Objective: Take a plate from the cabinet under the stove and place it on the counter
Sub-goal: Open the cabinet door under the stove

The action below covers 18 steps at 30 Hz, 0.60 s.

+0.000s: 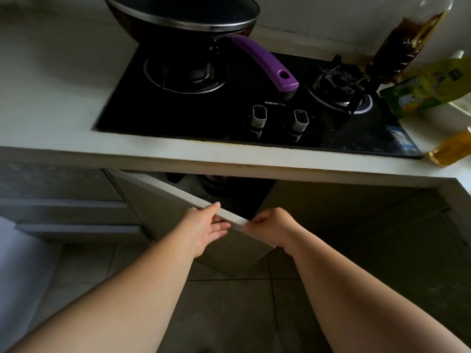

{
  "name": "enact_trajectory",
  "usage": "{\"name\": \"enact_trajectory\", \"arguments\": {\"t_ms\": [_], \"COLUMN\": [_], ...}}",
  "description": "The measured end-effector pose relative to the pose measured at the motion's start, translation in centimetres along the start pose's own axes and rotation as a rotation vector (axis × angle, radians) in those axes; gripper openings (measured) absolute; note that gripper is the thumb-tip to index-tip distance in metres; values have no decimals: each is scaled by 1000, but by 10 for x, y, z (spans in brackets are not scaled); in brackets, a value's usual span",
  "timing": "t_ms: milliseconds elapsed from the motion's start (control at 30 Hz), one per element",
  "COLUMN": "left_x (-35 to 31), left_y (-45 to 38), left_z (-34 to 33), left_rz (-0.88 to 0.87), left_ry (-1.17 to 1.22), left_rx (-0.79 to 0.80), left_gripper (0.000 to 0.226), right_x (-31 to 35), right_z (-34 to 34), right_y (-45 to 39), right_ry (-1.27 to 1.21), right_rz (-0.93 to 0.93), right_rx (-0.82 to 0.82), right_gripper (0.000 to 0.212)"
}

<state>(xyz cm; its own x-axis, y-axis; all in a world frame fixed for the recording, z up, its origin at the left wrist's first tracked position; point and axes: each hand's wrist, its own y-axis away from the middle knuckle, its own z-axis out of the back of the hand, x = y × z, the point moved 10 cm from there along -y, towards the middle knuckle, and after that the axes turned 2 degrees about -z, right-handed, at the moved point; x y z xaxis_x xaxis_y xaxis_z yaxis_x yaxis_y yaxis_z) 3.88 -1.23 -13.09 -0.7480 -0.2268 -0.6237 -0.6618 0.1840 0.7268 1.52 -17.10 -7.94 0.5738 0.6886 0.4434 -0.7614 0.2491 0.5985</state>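
The cabinet door [163, 207] under the black stove [244, 103] stands partly swung out toward me. My left hand [206, 225] grips its top edge, thumb on top and fingers under. My right hand [272, 226] pinches the same edge at the door's outer corner. The cabinet's inside [229, 189] is dark, with a dim shape near its top; no plate shows. The pale counter [51, 93] runs left of the stove and along its front.
A dark pan [183, 14] with a purple handle [265, 62] sits on the left burner. Oil bottles [407, 39] and a yellow pouch [430, 87] stand right of the stove. Drawers [68, 207] lie left of the door, a second door [356, 225] to the right, tiled floor below.
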Motion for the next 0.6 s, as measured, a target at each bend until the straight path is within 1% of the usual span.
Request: {"name": "enact_trajectory", "arguments": {"t_ms": [100, 200, 333, 400, 433, 500, 533, 600], "left_x": [8, 15, 23, 23, 21, 16, 12, 4], "left_y": [20, 38, 63, 74, 80, 91, 98, 110], "left_z": [16, 39, 79, 101, 113, 137, 151, 175], "left_rz": [0, -7, -14, -19, -22, -38, -50, -70], "left_ry": [-105, -240, -403, -478, -522, -627, -686, -829], "left_rx": [-36, -59, -70, -75, -82, -109, -126, -158], "left_gripper": [43, 41, 32, 33, 34, 36, 37, 39], "right_x": [-1, -4, 10, 23, 31, 49, 59, 77], "right_z": [-26, -60, -118, -145, -157, -185, -201, -231], "right_y": [17, 35, 71, 89, 96, 112, 120, 132], "right_ry": [101, 89, -15, -49, -56, -47, -31, -4], "right_rz": [-20, -76, -113, -134, -136, -117, -105, -77], "right_rx": [106, 208, 384, 468, 505, 578, 606, 612], "right_gripper": [46, 49, 43, 42, 39, 23, 19, 24]}}
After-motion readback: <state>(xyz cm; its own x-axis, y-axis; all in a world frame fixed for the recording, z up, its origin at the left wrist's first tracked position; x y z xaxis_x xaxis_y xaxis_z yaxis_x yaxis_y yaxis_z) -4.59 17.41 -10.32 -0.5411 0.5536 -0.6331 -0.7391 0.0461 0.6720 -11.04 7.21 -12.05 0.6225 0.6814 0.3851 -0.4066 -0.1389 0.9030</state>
